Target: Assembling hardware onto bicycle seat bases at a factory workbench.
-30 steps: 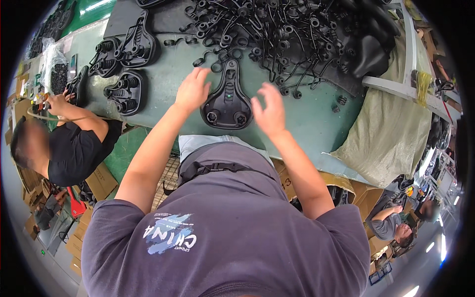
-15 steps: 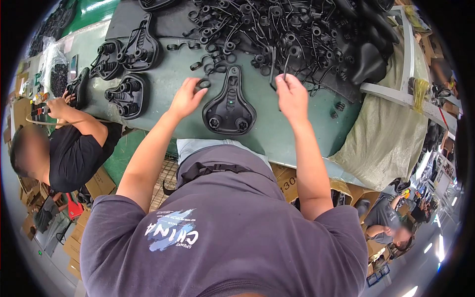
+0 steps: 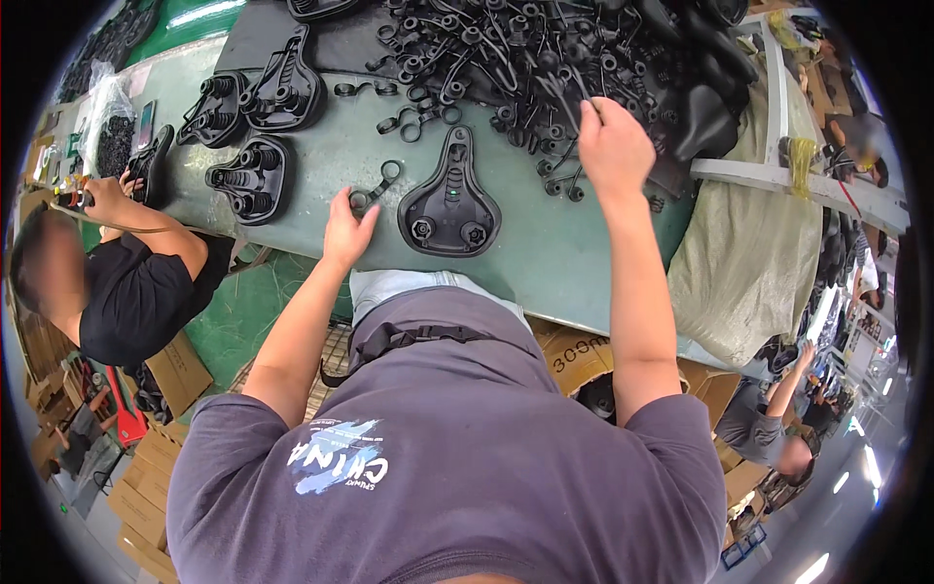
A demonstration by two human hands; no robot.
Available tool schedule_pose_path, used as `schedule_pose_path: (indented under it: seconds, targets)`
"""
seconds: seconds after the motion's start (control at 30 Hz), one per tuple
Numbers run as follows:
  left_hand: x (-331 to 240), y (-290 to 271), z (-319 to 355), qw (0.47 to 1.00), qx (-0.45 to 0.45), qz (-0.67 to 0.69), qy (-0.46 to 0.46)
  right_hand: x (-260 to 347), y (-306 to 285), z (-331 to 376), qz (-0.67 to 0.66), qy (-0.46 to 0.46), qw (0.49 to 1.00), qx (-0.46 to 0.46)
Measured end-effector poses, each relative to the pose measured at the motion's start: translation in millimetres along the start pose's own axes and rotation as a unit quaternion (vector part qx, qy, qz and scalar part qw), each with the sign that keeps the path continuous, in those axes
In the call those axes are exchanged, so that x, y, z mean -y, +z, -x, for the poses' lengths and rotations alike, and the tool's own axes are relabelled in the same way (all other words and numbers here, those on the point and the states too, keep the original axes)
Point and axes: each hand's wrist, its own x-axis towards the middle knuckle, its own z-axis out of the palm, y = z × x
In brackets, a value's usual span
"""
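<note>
A black bike saddle base lies underside up on the table in front of me, its narrow nose pointing away. Left of it, my left hand pinches one end of a black double-ring bracket, whose other ring sticks out toward the saddle. My right hand is closed on a thin black bent metal rod at the front of the parts heap, partly smeared by motion. The heap mixes bent rods with ringed ends and small brackets.
More saddle bases with springs lie to the left on the green table. Loose ring brackets sit before the heap. A metal frame and a draped sack border the right. A co-worker works at far left.
My left hand has drawn back toward me with the bracket, which now shows both rings. My right hand has moved right and away, over the heap's edge, with the rod.
</note>
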Motion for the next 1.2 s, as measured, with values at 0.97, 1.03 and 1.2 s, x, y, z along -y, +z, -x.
schedule_pose_path:
  seconds: [0.97,1.03,1.2]
  targets:
    - [-2,1,-26,0.995,0.083,0.015,-0.058,-35,-124,-71,0.165,-0.041,0.944,-0.282]
    - [-1,4,-26,0.995,0.079,0.022,-0.052,-30,-137,-68,0.179,-0.061,0.94,-0.283]
    - [2,3,-26,0.996,0.059,0.022,-0.059,-23,-90,-86,0.18,-0.176,0.946,-0.203]
